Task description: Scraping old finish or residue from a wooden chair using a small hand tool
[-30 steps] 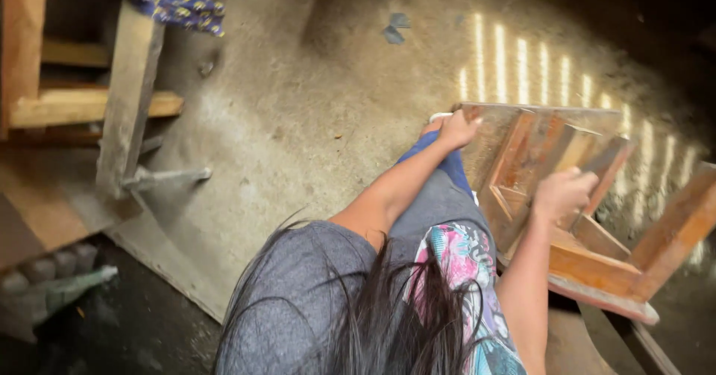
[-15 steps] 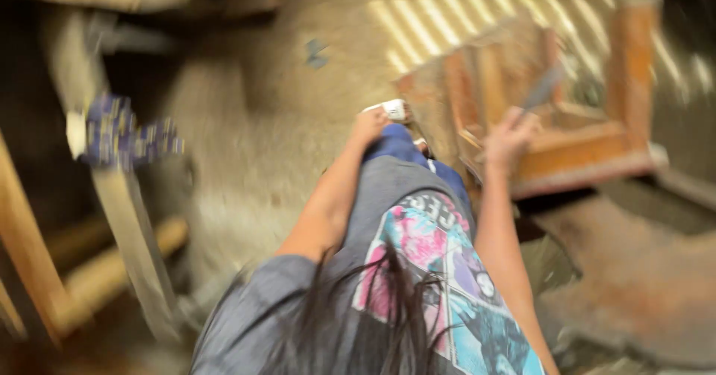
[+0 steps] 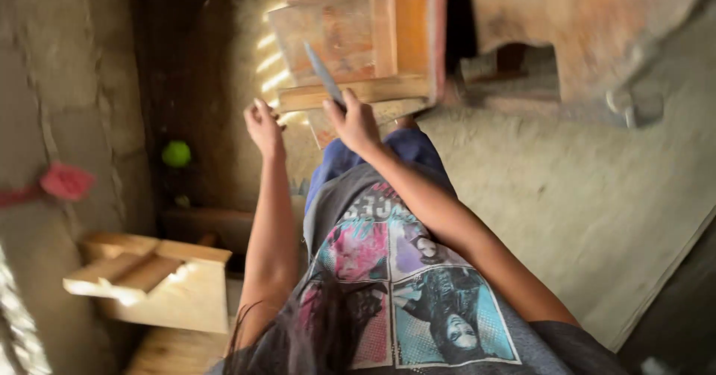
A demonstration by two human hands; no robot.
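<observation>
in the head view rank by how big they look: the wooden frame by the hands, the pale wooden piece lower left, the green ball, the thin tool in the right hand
1. Wooden frame
2. Pale wooden piece; it sits nearer the camera, so its true size against the frame is unsure
3. Thin tool, held in the right hand
4. Green ball

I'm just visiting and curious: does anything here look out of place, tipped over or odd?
Little stands out. The wooden frame the right hand works on with a thin grey tool seems to lie tilted on the floor, though blur makes that uncertain. A small green ball sits alone by the wall. The left hand is empty.
</observation>
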